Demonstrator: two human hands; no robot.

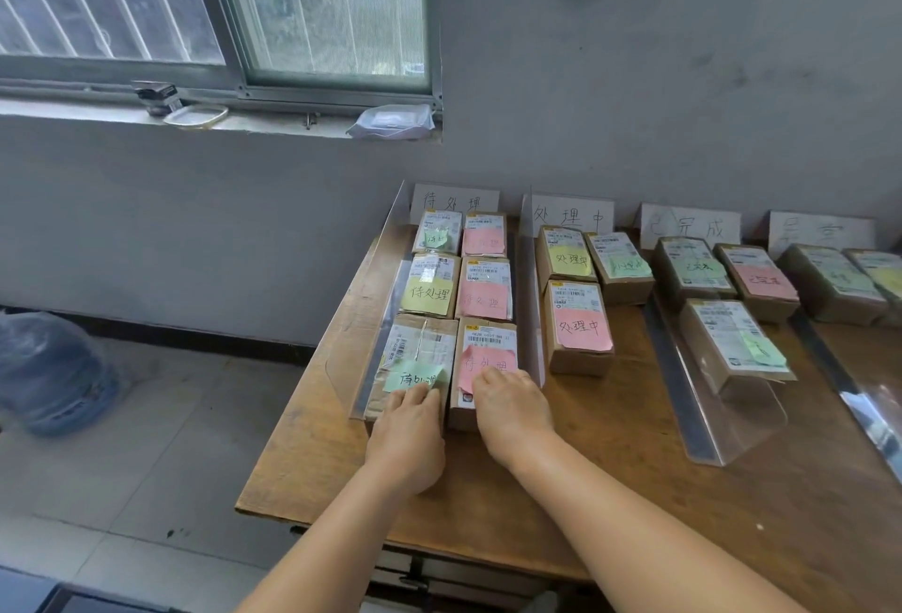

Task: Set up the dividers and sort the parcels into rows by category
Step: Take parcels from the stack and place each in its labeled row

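Both forearms reach in from below. Left hand [407, 437] lies with straight fingers on the near end of the parcel with the green note [415, 368]; right hand [510, 410] presses loosely curved fingers on the parcel with the pink note [483, 368] beside it, gripping nothing. These two close the leftmost row, six parcels between clear dividers [529, 300]. Further right, three parcels sit in the second row, three in the third, at least two in the last, each under a handwritten sign [571, 217]. Sorting looks nearly finished; squaring up seems all that remains. A brown wooden table [634, 515] stands against a grey wall, under a barred window [215, 2], on pale floor tiles.
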